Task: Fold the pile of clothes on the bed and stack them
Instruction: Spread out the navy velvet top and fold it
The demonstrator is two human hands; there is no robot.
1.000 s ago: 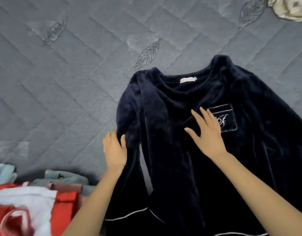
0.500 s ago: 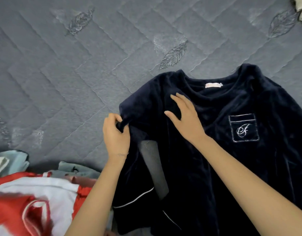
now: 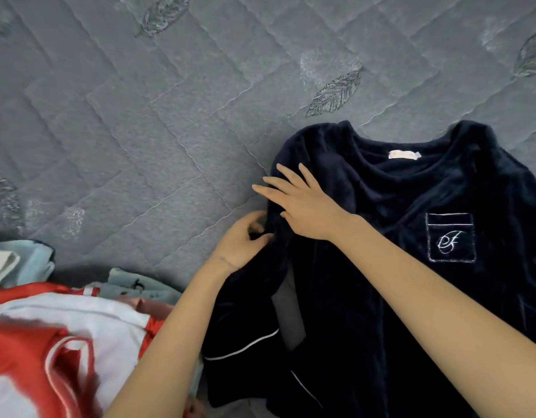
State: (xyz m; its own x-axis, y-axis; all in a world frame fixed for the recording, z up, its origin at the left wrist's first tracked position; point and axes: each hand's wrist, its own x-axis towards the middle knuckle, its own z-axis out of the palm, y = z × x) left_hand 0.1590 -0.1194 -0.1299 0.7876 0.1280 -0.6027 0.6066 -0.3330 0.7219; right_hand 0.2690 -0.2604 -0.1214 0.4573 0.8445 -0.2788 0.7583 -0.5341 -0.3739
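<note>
A dark navy velvet top [image 3: 396, 267] lies face up on the grey quilted bed [image 3: 140, 131], with a white neck label and an embroidered chest pocket. Its left sleeve is folded inward, white piping showing at the cuff. My left hand [image 3: 242, 242] pinches the fabric at the top's left edge, near the shoulder. My right hand [image 3: 303, 206] lies flat with straight fingers on the left shoulder, just above the left hand. A pile of clothes [image 3: 58, 342] sits at the lower left, with a red and white garment on top.
Pale blue and cream garments [image 3: 22, 260] lie at the left edge beside the pile. The quilt stretches bare across the upper and left parts of the view, with embroidered leaf motifs.
My right hand slid left from the chest to the left shoulder edge. My left hand went from resting beside the sleeve to pinching the fabric there. The view shifted left.
</note>
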